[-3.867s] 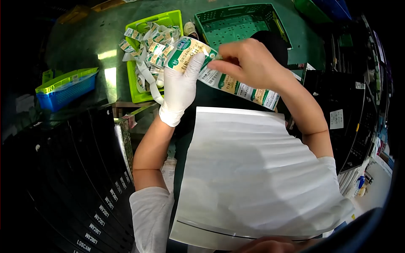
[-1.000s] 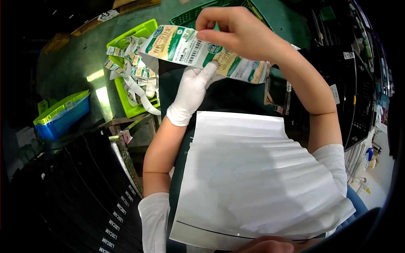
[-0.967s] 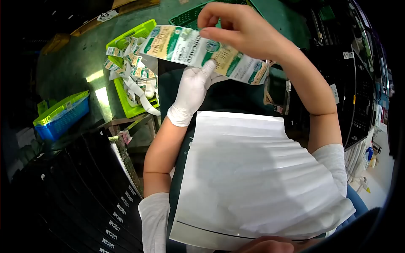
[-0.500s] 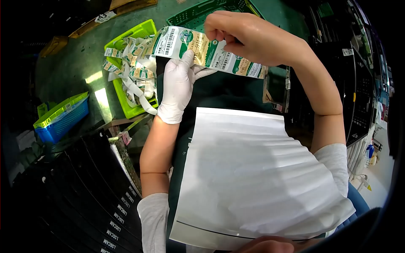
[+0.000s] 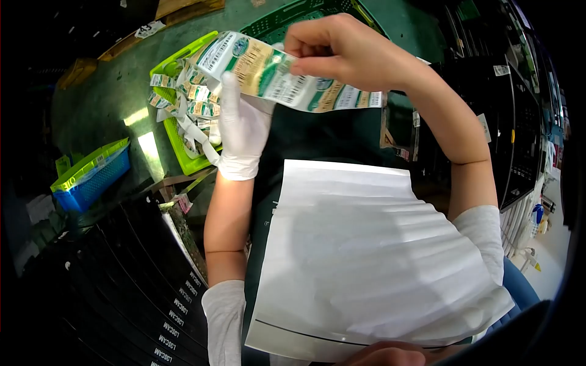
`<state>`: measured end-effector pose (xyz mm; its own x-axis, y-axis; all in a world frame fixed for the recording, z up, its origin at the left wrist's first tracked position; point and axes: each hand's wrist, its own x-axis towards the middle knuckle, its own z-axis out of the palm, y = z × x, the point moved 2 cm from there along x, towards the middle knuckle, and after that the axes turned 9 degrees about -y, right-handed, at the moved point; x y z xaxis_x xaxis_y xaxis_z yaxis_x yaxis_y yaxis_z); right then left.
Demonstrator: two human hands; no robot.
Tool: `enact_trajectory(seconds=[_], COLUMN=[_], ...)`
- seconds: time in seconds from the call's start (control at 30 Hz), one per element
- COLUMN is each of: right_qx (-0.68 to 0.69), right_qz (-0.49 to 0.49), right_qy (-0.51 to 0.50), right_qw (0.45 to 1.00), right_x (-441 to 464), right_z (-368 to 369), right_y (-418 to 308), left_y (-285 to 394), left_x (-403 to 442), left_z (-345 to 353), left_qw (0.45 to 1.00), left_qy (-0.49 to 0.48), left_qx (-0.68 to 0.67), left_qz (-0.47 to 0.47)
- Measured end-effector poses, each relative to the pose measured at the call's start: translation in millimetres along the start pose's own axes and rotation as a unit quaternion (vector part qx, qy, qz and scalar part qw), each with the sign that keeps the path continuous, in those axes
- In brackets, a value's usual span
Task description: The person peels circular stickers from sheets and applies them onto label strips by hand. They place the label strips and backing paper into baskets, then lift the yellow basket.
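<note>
A long strip of printed labels (image 5: 278, 76), green, gold and white with barcodes, stretches across the top middle. My left hand (image 5: 244, 131), in a white glove, supports its left part from below; the thumb stands along the front edge and the fingers are mostly hidden behind it. Bare and bent over the strip, my right hand (image 5: 342, 52) is closed, thumb and forefinger together at its upper edge. The strip's right end hangs below my right wrist. To the left, a lime-green crate (image 5: 177, 143) holds many similar label strips (image 5: 198, 94), tangled together.
Behind my right hand stands a dark green crate (image 5: 262, 27). A blue basket (image 5: 91, 183) with a lime-green rim sits at the far left. Black lettered panels (image 5: 140, 280) fill the lower left. A large creased white sheet (image 5: 366, 244) spreads before my body.
My left hand has slid left along the strip, its thumb now upright. My right hand has moved left and down onto the strip's upper edge. The strip's left end tilts more.
</note>
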<state>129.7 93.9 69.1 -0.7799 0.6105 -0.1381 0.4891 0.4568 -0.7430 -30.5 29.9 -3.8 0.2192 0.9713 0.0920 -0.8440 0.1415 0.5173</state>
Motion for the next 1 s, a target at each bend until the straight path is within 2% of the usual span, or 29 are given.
enact_trajectory(seconds=[0.07, 0.1, 0.2, 0.27, 0.33, 0.4, 0.43, 0.47, 0.53, 0.73, 0.93, 1.0], right_qx=[0.082, 0.058, 0.059, 0.203, 0.362, 0.388, 0.381, 0.208, 0.246, 0.080, 0.028, 0.011], right_qz=[-0.022, -0.040, -0.038, 0.017, -0.019, 0.031, 0.001, -0.042, -0.023, -0.016, -0.010, -0.039], right_qy=[0.051, 0.067, 0.121, 0.124, 0.111, 0.096, 0.069, 0.180, 0.109, 0.127, 0.123, 0.157], right_qw=[0.995, 0.995, 0.990, 0.971, 0.925, 0.916, 0.922, 0.961, 0.963, 0.988, 0.992, 0.987], right_x=[7, 10, 7, -5, -10, -20, -21, -22, -20, -15, -5, -3], right_z=[5, 6, -3, -23, -19, -17, -11, 9, 13, 15, 23, 22], right_y=[-5, -4, 6, -2, 12, 8, 25, 36, 43, 26, 25, 33], left_y=[-24, -34, -45, -35, -31, -27, -26, -26, -24, -24, -23, -24], left_x=[-7, -9, -7, -2, 1, 1, 2, 2, 3, 3, 2, 2], left_z=[-6, -4, 5, 10, -5, -10, -8, -9, -12, -13, -12, -14], left_qw=[0.996, 0.984, 0.973, 0.988, 0.991, 0.993, 0.993, 0.992, 0.992, 0.990, 0.990, 0.990], left_qy=[0.032, 0.011, 0.004, 0.015, 0.052, 0.054, 0.072, 0.067, 0.059, 0.075, 0.064, 0.064], left_qx=[0.049, 0.140, 0.182, 0.087, 0.067, 0.050, 0.049, 0.056, 0.068, 0.079, 0.079, 0.076], left_qz=[-0.069, -0.114, -0.139, -0.127, -0.106, -0.095, -0.084, -0.086, -0.088, -0.086, -0.099, -0.098])
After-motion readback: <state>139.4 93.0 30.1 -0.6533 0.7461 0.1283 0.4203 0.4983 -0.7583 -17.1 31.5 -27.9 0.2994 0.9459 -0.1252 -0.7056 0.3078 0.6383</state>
